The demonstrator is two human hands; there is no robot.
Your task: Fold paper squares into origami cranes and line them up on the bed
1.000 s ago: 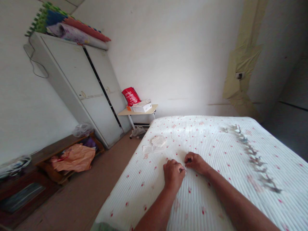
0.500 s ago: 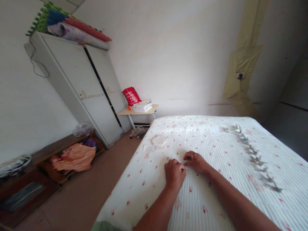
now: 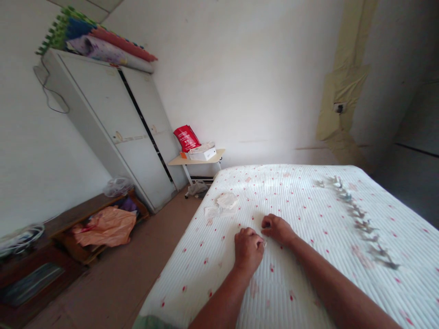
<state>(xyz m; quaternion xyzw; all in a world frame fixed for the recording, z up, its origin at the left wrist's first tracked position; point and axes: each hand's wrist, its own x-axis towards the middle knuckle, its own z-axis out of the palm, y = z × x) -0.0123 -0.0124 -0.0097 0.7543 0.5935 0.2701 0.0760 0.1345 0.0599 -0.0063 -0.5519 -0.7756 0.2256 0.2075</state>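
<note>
My left hand (image 3: 249,249) is closed over the middle of the mattress (image 3: 206,283), with thumb and forefinger pinched on a small whitish piece (image 3: 265,244) that looks like folded paper. Just to its right, my right hand (image 3: 277,229) has its fingers curled in, near that piece. What its fingertips hold, if anything, is hidden. Beyond my left hand lie thin printed paper sheets (image 3: 227,200), stacked and overlapping. Along the right side runs a slanting row of several small grey-white folded shapes (image 3: 361,213), like paper cranes.
A small table (image 3: 218,156) past the far left corner bears a red bag (image 3: 187,138) and a white box (image 3: 203,154). A grey cabinet (image 3: 99,100) stands at the left, rolled mats (image 3: 116,51) on top. A low wooden cabinet (image 3: 82,205) holds an orange plastic bag (image 3: 106,225).
Both hands stay in nearly the same place, with only slight finger movement around the small whitish piece. The camera view has shifted a little.
</note>
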